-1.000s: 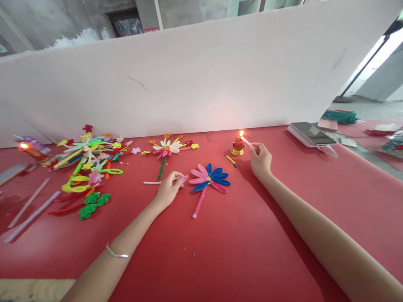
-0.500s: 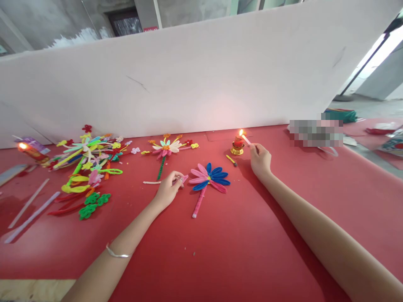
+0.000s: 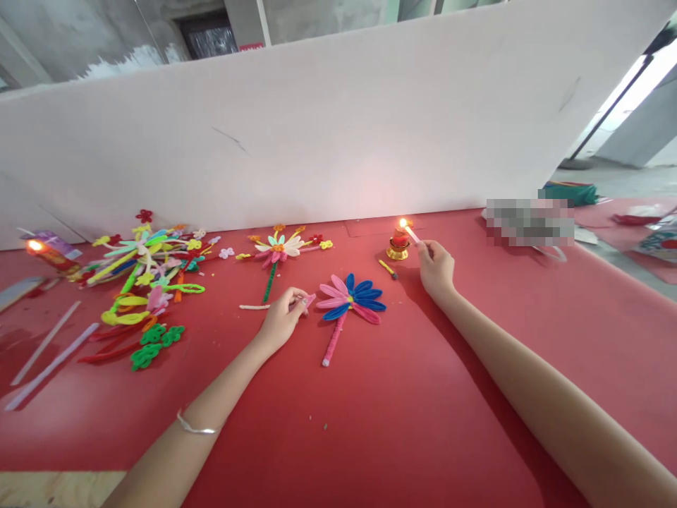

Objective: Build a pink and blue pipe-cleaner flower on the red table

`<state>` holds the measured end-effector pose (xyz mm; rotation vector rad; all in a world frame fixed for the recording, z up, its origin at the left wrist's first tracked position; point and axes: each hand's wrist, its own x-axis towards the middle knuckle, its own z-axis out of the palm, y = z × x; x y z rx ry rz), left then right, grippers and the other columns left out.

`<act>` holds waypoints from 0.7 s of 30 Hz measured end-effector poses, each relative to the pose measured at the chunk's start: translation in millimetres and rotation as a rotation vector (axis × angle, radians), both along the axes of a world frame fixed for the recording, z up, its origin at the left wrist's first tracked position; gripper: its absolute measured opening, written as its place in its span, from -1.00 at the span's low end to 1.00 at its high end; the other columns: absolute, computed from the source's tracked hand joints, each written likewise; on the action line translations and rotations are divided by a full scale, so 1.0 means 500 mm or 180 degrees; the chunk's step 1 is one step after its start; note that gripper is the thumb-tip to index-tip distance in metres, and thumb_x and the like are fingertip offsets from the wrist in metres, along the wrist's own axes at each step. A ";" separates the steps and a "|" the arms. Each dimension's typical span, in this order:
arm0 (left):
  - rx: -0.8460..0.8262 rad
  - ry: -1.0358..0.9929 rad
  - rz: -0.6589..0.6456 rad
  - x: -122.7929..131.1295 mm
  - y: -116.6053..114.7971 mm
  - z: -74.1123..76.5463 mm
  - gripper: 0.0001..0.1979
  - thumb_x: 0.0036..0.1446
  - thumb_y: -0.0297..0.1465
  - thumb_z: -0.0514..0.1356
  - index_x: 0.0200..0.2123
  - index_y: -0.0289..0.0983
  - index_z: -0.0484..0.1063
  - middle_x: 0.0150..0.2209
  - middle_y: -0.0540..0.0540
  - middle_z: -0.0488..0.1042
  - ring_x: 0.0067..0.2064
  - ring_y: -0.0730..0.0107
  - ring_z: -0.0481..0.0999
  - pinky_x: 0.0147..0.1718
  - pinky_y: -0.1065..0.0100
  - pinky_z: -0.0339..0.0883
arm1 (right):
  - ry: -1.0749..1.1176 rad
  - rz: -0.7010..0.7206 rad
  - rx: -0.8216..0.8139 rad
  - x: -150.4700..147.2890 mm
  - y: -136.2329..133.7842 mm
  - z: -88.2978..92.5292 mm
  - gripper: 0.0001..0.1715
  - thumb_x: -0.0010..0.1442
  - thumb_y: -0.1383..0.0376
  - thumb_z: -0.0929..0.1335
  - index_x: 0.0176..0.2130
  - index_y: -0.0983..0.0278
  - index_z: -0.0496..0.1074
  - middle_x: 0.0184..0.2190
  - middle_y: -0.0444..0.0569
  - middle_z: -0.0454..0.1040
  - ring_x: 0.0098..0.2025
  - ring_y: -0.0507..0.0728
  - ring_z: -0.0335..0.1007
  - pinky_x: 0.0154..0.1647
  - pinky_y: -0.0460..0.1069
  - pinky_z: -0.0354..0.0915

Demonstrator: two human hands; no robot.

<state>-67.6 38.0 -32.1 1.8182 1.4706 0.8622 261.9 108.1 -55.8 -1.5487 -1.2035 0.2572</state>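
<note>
My right hand [image 3: 436, 268] pinches a pale stick [image 3: 411, 231] that looks like a glue stick. Its far tip is at the flame of a red candle [image 3: 400, 238] in a small gold holder. The fingers of my left hand [image 3: 283, 314] are closed on a small pink pipe-cleaner piece [image 3: 309, 303], partly hidden by the fingertips. Just right of it lies a pipe-cleaner flower [image 3: 364, 291] with pink and blue petals and a pink wrapped stem. Beyond my left hand rests another flower [image 3: 278, 247], cream and pink, on a green stem. A whitish pipe cleaner [image 3: 254, 307] reaches toward that hand.
On the left lies a pile of colourful pipe-cleaner flowers [image 3: 148, 247], with green clover shapes [image 3: 153, 347] nearer. A second lit candle [image 3: 53, 257] stands behind a blade [image 3: 21, 291]. A charred yellow stick [image 3: 388, 269] lies by the gold holder. A white panel [image 3: 338, 134] closes the back.
Both hands hold nearly the same pose. The stick's tip still sits at the candle flame; the view has shifted only slightly.
</note>
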 end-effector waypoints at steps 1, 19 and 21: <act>-0.0004 -0.0012 -0.0002 0.000 0.000 0.000 -0.80 0.12 -0.24 0.04 -0.29 -0.25 0.27 -0.49 0.03 0.40 -0.44 0.45 0.41 -0.45 0.44 0.21 | 0.0014 0.0008 0.0019 0.000 0.001 -0.001 -0.60 0.15 0.08 0.19 -0.29 0.30 0.43 -0.59 -0.16 0.28 -0.56 0.00 0.09 -0.51 -0.10 0.01; -0.0289 -0.0551 0.0006 0.009 -0.016 0.022 -0.54 0.02 -0.07 0.16 -0.17 -0.33 0.42 -0.72 0.09 0.31 -0.68 0.49 0.31 -0.63 0.47 0.09 | 0.0006 0.1323 0.0202 -0.122 -0.106 0.037 -0.53 0.25 0.06 0.10 -0.22 0.28 0.41 -0.64 -0.19 0.18 -0.57 0.00 0.13 -0.51 -0.10 0.09; -0.0544 -0.0834 -0.0108 0.017 -0.023 0.030 -0.57 -0.02 -0.05 0.17 -0.29 -0.32 0.39 -0.56 -0.01 0.44 -0.66 0.48 0.38 -0.69 0.49 -0.01 | -0.0018 0.1715 0.0105 -0.152 -0.126 0.042 -0.53 0.27 0.08 0.08 -0.08 0.28 0.36 -0.61 -0.17 0.25 -0.56 0.01 0.18 -0.50 -0.09 0.14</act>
